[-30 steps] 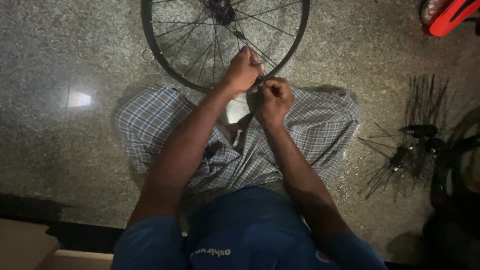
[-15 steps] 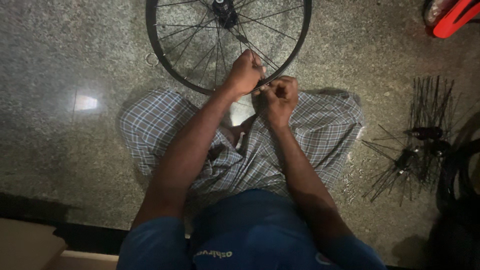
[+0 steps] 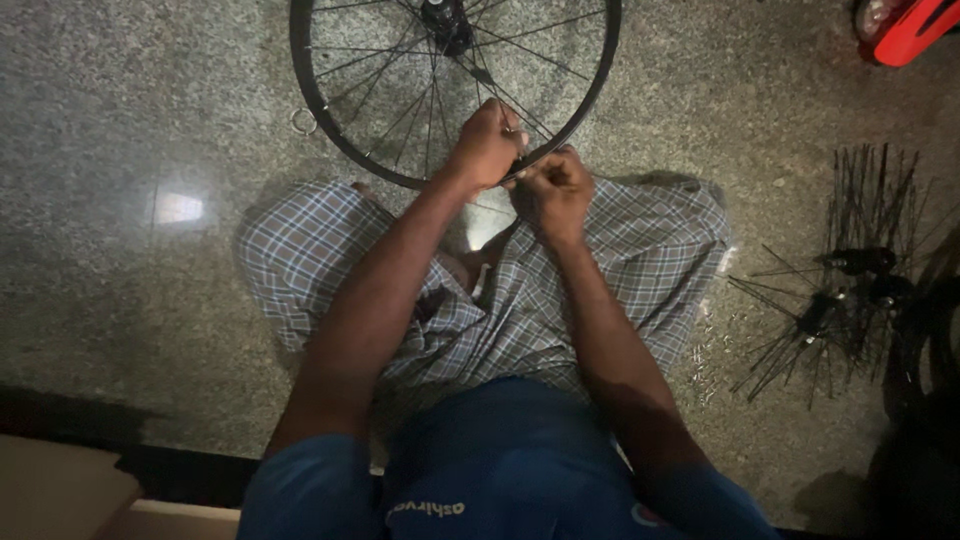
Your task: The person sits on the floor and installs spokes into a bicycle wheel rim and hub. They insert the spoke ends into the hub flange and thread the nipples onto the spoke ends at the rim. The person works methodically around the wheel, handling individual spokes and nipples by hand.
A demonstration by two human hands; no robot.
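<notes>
A black bicycle wheel rim [image 3: 312, 105] with thin spokes and a hub [image 3: 447, 17] lies on the speckled stone floor in front of my crossed legs. My left hand [image 3: 487, 147] is closed around the near edge of the rim and a spoke. Right beside it, my right hand [image 3: 552, 190] pinches something small at the rim; what it is stays hidden by the fingers. Both hands touch each other at the rim. My legs wear a checked cloth [image 3: 640, 250].
A pile of loose black spokes and hubs [image 3: 850, 280] lies on the floor at the right. A red object [image 3: 905, 28] sits at the top right corner. A small metal ring [image 3: 303, 121] rests by the rim's left side. A dark tyre edge [image 3: 930, 350] shows at far right.
The view has shifted slightly; both hands stay at the same spot on the rim, with only small finger movement.
</notes>
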